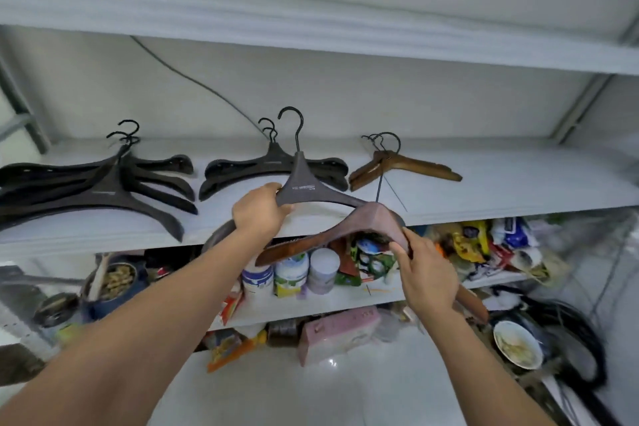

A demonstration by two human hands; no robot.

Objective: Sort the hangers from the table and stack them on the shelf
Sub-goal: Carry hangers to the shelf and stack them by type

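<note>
In front of the shelf [484, 190], left grip [259, 214] clamped round a dark grey hanger [311, 190], right grip [425, 273] clamped round a brown wooden hanger [363, 221]

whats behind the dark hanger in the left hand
A stack of dark hangers lies on the shelf behind the dark hanger that the left hand holds. Its arms and two hooks show; its middle is covered, so the count is unclear.

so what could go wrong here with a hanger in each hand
The dark hanger in the left hand and the brown hanger in the right hand overlap; they may snag when parted.
The left stack lies fanned out to the edge of the shelf; a nudge could slide hangers off.
</note>
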